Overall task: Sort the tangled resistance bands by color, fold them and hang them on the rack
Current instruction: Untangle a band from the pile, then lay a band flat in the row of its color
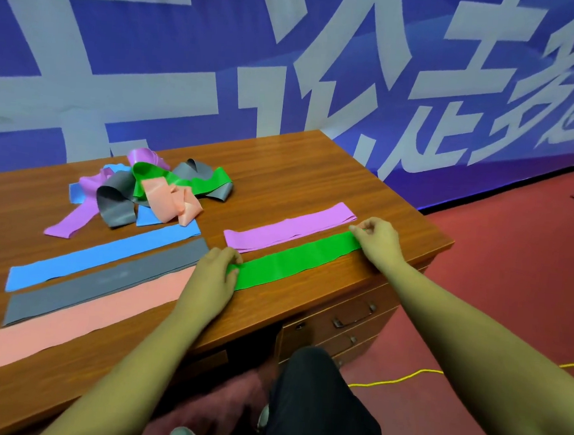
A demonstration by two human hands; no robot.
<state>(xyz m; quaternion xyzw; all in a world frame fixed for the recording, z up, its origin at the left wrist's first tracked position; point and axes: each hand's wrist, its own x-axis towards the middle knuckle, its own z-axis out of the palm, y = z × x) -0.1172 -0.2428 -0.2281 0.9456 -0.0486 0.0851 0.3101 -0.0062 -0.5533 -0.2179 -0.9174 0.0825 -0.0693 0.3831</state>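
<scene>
A green band (296, 261) lies flat near the desk's front right edge. My left hand (213, 280) pinches its near-left end and my right hand (378, 240) pinches its far-right end. Just behind it lies a folded purple band (288, 227). To the left, a blue band (104, 258), a grey band (109, 280) and a pink band (82, 318) lie flat side by side. A tangled pile of bands (147, 189) in purple, grey, green, pink and blue sits at the back left. No rack is in view.
The wooden desk (303, 170) stands against a blue banner wall (291, 63), with drawers (349, 320) under its right side. Red carpet (498, 268) lies to the right, crossed by a yellow cord (399, 380). My dark-trousered leg (315, 408) is below the desk edge.
</scene>
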